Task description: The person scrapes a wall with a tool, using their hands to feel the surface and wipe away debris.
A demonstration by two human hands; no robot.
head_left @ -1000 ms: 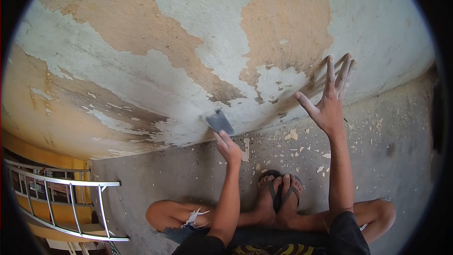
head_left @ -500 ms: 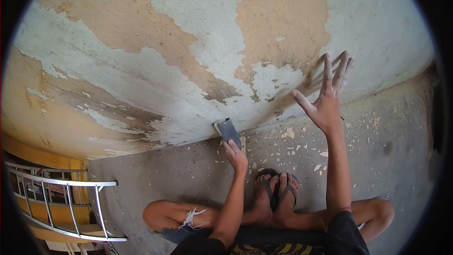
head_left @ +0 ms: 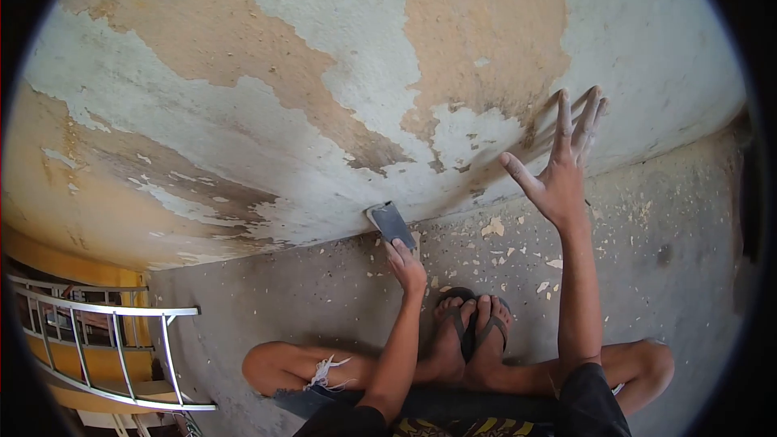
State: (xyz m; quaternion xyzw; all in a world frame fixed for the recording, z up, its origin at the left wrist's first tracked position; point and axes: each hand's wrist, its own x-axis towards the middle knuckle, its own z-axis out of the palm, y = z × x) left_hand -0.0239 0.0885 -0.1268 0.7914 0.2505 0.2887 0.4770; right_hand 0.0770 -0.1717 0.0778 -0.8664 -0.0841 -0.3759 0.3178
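Observation:
My left hand is closed around the near end of a flat, dark grey sanding block. The block's far end rests against the lower part of the wall, just above the floor line. Pale green paint is peeling off this wall, baring tan patches with ragged edges. My right hand is open with fingers spread, its dusty fingertips leaning on the wall to the right. Nothing is held in it.
Paint flakes lie scattered over the grey concrete floor along the wall. A metal ladder lies on the left by a yellow wall section. My sandalled feet and bent legs are close below the hands.
Both hands and the block stay in nearly the same place. The view has shifted very slightly.

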